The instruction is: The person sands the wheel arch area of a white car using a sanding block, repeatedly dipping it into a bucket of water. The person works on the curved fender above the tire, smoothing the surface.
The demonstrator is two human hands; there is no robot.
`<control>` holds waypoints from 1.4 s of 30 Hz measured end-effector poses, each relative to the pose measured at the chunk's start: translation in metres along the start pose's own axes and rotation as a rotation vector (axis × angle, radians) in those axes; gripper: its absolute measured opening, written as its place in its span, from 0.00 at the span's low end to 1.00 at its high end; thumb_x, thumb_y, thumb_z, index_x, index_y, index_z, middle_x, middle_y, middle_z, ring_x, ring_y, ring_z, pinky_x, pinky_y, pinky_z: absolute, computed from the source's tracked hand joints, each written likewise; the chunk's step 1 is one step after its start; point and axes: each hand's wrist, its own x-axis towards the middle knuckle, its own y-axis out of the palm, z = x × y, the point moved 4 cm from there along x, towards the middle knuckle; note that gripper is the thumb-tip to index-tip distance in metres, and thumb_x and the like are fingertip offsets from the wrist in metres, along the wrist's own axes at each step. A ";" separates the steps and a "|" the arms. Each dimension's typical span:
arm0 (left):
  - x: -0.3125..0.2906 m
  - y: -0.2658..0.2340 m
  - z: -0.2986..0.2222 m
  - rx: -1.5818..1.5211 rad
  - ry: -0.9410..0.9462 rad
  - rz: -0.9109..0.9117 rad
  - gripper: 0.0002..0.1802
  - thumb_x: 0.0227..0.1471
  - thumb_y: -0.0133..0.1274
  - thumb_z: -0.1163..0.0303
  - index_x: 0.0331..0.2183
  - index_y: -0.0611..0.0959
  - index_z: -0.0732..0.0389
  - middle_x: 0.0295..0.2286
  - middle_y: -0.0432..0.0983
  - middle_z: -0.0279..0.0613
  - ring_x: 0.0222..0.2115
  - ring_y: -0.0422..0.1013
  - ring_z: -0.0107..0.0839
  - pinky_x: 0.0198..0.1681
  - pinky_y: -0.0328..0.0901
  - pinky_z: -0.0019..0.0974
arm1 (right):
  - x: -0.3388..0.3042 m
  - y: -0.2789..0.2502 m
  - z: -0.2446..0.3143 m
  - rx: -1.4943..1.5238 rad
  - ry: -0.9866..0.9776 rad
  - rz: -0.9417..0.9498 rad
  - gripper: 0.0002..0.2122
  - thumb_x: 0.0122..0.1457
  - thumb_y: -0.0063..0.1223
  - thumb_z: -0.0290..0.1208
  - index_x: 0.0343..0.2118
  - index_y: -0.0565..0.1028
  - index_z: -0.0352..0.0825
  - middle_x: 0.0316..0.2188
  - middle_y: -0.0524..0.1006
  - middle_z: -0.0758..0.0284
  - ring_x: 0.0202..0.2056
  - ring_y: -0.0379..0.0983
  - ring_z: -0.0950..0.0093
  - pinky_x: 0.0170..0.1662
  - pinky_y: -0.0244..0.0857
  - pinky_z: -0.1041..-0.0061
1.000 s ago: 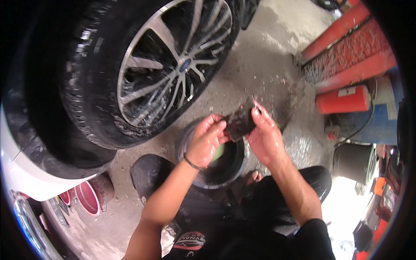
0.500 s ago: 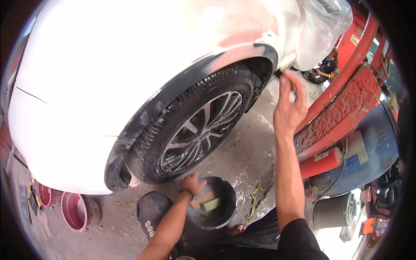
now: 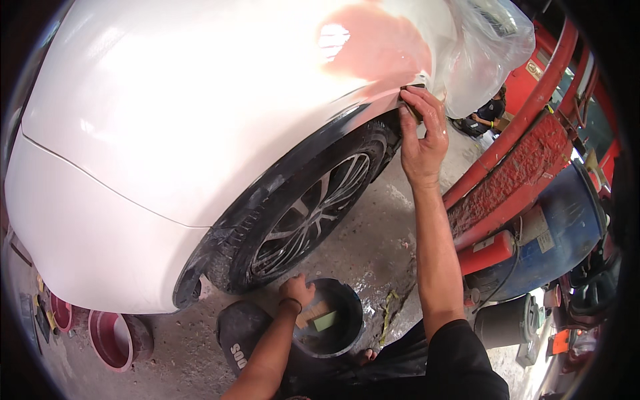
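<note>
My right hand [image 3: 424,140] pinches a small dark-brown pad [image 3: 415,113] against the front lip of the wheel arch [image 3: 320,133] on a white car [image 3: 167,133]. Pinkish filler [image 3: 377,47] covers the panel just above that spot. Low beside the tyre [image 3: 233,267], my left hand [image 3: 297,292] is closed at the left rim of a black basin [image 3: 360,325]; whatever its fingers hold, if anything, is hidden. Inside the basin lie a green block [image 3: 325,321] and a brown piece [image 3: 313,310] in water. The alloy wheel [image 3: 307,213] faces me.
Reddish buckets [image 3: 137,340] stand at the lower left. On the right are a red metal post [image 3: 513,180], a red cylinder [image 3: 487,252], a blue drum [image 3: 567,230] and a dark bucket [image 3: 503,323]. Clear plastic sheeting [image 3: 487,60] hangs beyond the arch, near a seated person [image 3: 490,113].
My right hand has moved left onto the wheel-arch lip with the pad. My left hand's fingers have curled in beside the basin. The view has shifted, showing more of the filler.
</note>
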 end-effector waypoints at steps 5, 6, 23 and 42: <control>-0.001 -0.003 -0.002 0.004 -0.006 0.011 0.25 0.56 0.61 0.50 0.45 0.84 0.60 0.39 0.86 0.58 0.44 0.82 0.57 0.50 0.74 0.56 | 0.009 -0.001 0.000 -0.005 -0.010 0.023 0.09 0.65 0.60 0.20 0.47 0.82 0.33 0.46 0.82 0.59 0.50 0.78 0.61 0.55 0.71 0.65; 0.000 -0.003 -0.002 0.000 0.007 -0.003 0.24 0.57 0.60 0.50 0.45 0.84 0.60 0.39 0.86 0.58 0.44 0.82 0.57 0.50 0.75 0.56 | 0.010 -0.001 0.003 -0.027 -0.021 0.025 0.08 0.66 0.60 0.20 0.46 0.82 0.33 0.46 0.82 0.59 0.49 0.78 0.61 0.55 0.71 0.65; -0.006 0.002 -0.006 -0.030 0.048 0.019 0.22 0.60 0.60 0.53 0.46 0.84 0.61 0.41 0.85 0.59 0.45 0.81 0.57 0.51 0.73 0.55 | 0.017 -0.007 0.010 -0.124 0.084 0.000 0.09 0.67 0.55 0.19 0.46 0.83 0.36 0.41 0.82 0.60 0.46 0.79 0.61 0.54 0.70 0.66; -0.035 -0.054 -0.029 -1.798 -0.198 -0.041 0.17 0.70 0.57 0.61 0.56 0.80 0.52 0.49 0.79 0.37 0.51 0.75 0.34 0.51 0.75 0.49 | -0.344 0.005 0.143 0.975 1.322 0.549 0.15 0.75 0.50 0.24 0.61 0.74 0.27 0.50 0.84 0.62 0.54 0.80 0.71 0.59 0.72 0.69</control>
